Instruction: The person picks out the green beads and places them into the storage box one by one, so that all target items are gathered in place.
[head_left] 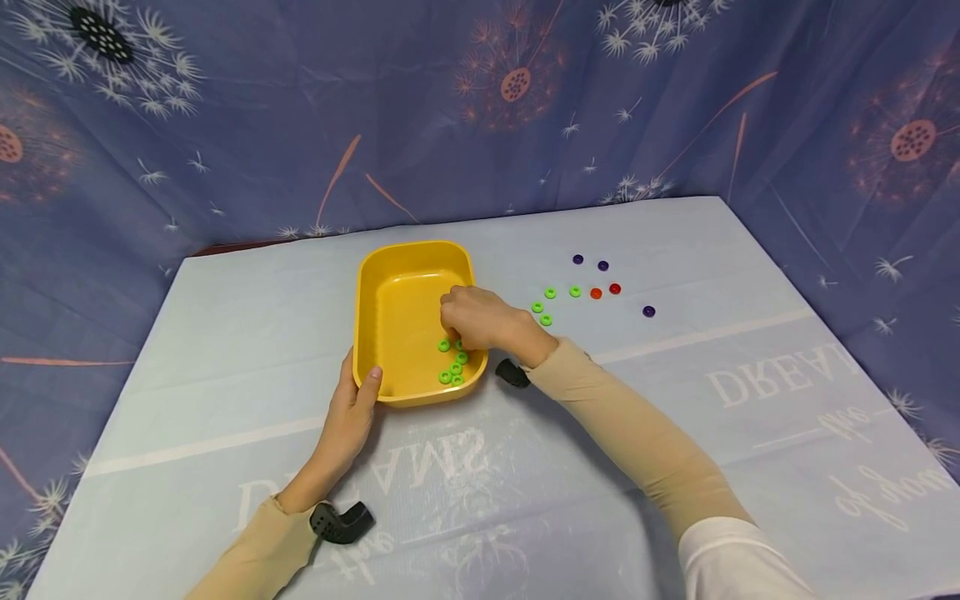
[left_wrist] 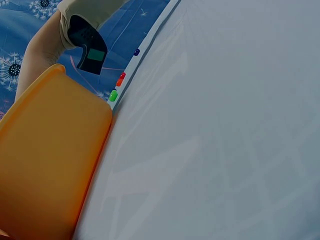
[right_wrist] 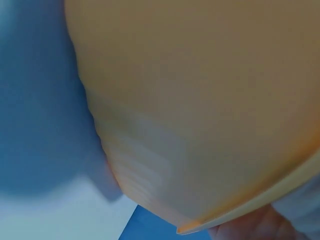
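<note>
A yellow plastic tray (head_left: 405, 333) with raised walls stands on the table, slightly left of centre. At its near left corner, my left hand (head_left: 349, 417) grips the wall, thumb over the rim. My right hand (head_left: 483, 318) reaches over the right rim with bent fingers pointing down inside. Several small green rings (head_left: 446, 377) lie in the tray's near right corner, just below that hand. Its fingertips are largely hidden, so whether they pinch a ring is unclear. The tray's outer wall (left_wrist: 50, 150) fills the left side of the left wrist view and most of the right wrist view.
Right of the tray, several green rings (head_left: 551, 293) lie loose on the pale tablecloth (head_left: 225, 350). Beyond them are an orange ring (head_left: 596, 293), a red ring (head_left: 615, 289) and three dark purple rings (head_left: 648, 312). A patterned blue curtain (head_left: 420, 125) hangs behind the table.
</note>
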